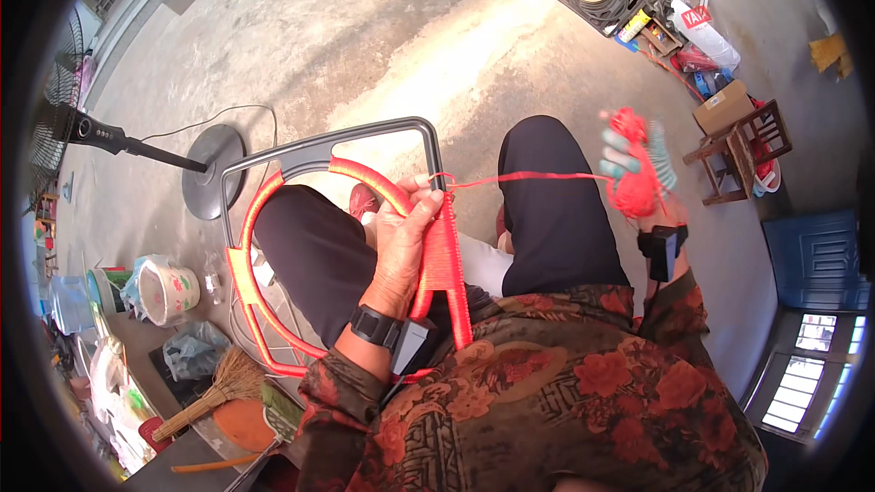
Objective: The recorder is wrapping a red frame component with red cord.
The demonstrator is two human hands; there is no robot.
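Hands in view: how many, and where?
2: left hand near centre, gripping the red-wrapped frame; gloved right hand out to the right, partly hidden by the red cord bundle it holds. No others visible.

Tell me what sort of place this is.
Likely a plain room in a home, judging by the floor fan, straw broom and white bucket standing or lying about the concrete floor.

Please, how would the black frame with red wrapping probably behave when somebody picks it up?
The black frame is probably stiff: its bars hold an angular outline, though the left hand grips only one side. It may be light for its size, since its slim bars leave wide gaps. The red cord wrapping looks ridged, so it is probably not slippery.
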